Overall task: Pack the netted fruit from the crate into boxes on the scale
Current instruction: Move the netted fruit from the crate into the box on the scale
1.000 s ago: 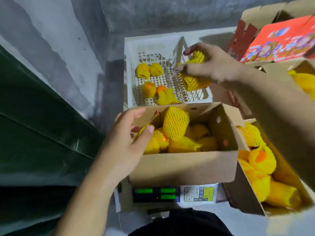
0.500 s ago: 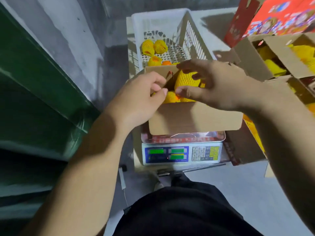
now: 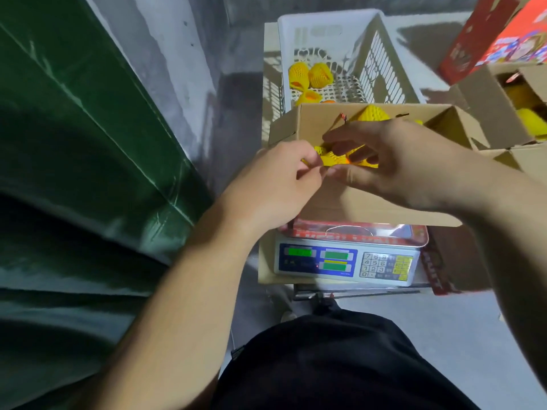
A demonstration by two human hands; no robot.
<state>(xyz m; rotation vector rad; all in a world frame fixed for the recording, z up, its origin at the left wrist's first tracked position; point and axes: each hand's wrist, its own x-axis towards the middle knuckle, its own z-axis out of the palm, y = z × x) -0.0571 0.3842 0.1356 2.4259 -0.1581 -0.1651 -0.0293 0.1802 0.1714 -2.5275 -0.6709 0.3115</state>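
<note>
**Both hands on one netted fruit**

While the cardboard box [image 3: 370, 202] sits on the scale [image 3: 346, 261], the left hand [image 3: 275, 184] pinches the netted fruit [image 3: 334, 158] at the box's near-left corner; right hand [image 3: 399, 161] fingers curl, seemingly gripping it; more fruit lies in the white crate [image 3: 355, 45].

Yellow mesh-netted fruit [image 3: 337, 158], brown cardboard box [image 3: 381, 202], white lattice crate [image 3: 349, 34], blue-and-green scale [image 3: 343, 261].

Left hand [image 3: 275, 184] and right hand [image 3: 393, 164] pinching one netted fruit [image 3: 331, 156] over the cardboard box [image 3: 370, 202] at frame centre, scale [image 3: 346, 263] beneath, white crate [image 3: 340, 34] behind at upper centre
</note>
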